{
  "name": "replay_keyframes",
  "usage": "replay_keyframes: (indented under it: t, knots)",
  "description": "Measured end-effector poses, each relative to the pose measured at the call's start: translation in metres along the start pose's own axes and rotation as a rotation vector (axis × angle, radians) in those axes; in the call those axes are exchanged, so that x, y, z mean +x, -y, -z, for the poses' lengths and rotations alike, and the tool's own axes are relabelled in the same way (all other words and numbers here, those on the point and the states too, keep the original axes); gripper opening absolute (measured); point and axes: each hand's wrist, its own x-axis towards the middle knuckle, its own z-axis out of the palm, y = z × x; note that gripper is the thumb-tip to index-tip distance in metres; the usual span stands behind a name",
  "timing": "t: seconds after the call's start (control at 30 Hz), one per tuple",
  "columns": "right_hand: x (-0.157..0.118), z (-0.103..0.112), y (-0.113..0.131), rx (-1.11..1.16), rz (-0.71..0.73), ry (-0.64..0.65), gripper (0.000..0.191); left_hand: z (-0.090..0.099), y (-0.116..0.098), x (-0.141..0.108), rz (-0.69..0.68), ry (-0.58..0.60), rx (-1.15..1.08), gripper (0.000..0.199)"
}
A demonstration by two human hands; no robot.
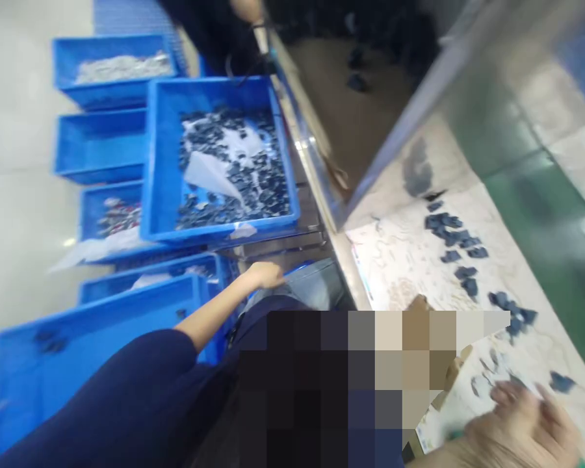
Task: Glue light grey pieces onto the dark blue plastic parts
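My left hand [267,275] is low beside the jeans [316,285], at the end of a bare forearm with a navy sleeve; its fingers are blurred, and I cannot make out anything in them. At the lower right, my right hand [529,416] is over the pale work surface [556,338], fingers curled together around a small dark piece [518,382]. Several more dark pieces [443,227] lie scattered up the surface, with one [561,382] just right of the hand. Brown scraps [453,374] lie left of it.
A large blue bin [149,162] holds many dark pieces and white sheets. More blue bins [102,146] are stacked at the left, with a wide one [92,325] below. A dark-sleeved person's hand [246,9] shows at the top. A metal-edged panel [404,123] rises beside the surface. Blurred squares cover the lower centre.
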Motion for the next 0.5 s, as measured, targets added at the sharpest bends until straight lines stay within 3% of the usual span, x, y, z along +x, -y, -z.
replay_keyframes:
  t: [0.07, 0.13, 0.2, 0.27, 0.4, 0.5]
  knots:
    - [0.007, 0.008, -0.002, 0.010, 0.032, -0.108, 0.026, 0.019, -0.027, -0.024, -0.164, 0.012, 0.129, 0.030]
    - [0.016, 0.008, -0.004, 0.039, 0.023, -0.084, 0.022, 0.037, -0.063, -0.040, -0.480, -0.037, 0.200, 0.033]
    - [0.024, 0.004, -0.009, 0.109, 0.054, -0.086, 0.024, 0.049, -0.113, -0.042, -0.787, -0.147, 0.173, 0.035]
    - [0.028, 0.003, -0.016, 0.164, 0.088, -0.057, 0.027, 0.051, -0.171, -0.029, -0.964, -0.312, 0.130, 0.039]
    - [0.018, 0.010, -0.031, 0.099, 0.121, 0.132, 0.023, 0.036, -0.281, 0.015, -1.036, -0.485, 0.170, 0.051]
    - [0.010, 0.016, -0.038, 0.061, 0.134, 0.191, 0.020, 0.022, -0.331, 0.040, -0.951, -0.500, 0.128, 0.043]
